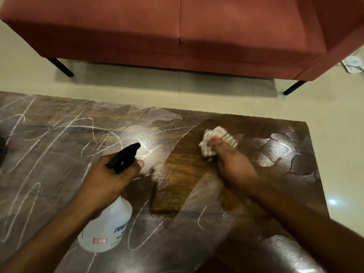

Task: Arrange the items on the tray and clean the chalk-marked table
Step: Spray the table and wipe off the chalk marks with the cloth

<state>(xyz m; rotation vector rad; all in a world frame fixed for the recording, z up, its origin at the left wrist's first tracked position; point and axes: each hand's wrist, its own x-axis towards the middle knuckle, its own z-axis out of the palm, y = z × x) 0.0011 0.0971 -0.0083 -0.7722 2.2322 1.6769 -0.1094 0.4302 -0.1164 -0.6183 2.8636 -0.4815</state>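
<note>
A dark wooden table point(49, 154) fills the lower view, covered with white chalk scribbles point(65, 125) on its left and middle. My left hand point(110, 176) grips a white spray bottle point(110, 227) by its black trigger head point(126, 156), nozzle pointing toward the far right. My right hand point(230, 160) holds a crumpled white cloth point(212, 140) and presses it on the table. Around and below the cloth lies a wiped, darker brown patch point(183, 174). Wet streaks and smeared chalk point(275, 150) show at the right end.
A red sofa point(177, 32) on thin black legs stands beyond the table across a strip of pale tiled floor point(177, 87). The table's right edge point(317, 164) runs close to my right arm. A dark object point(3, 146) sits at the far left edge.
</note>
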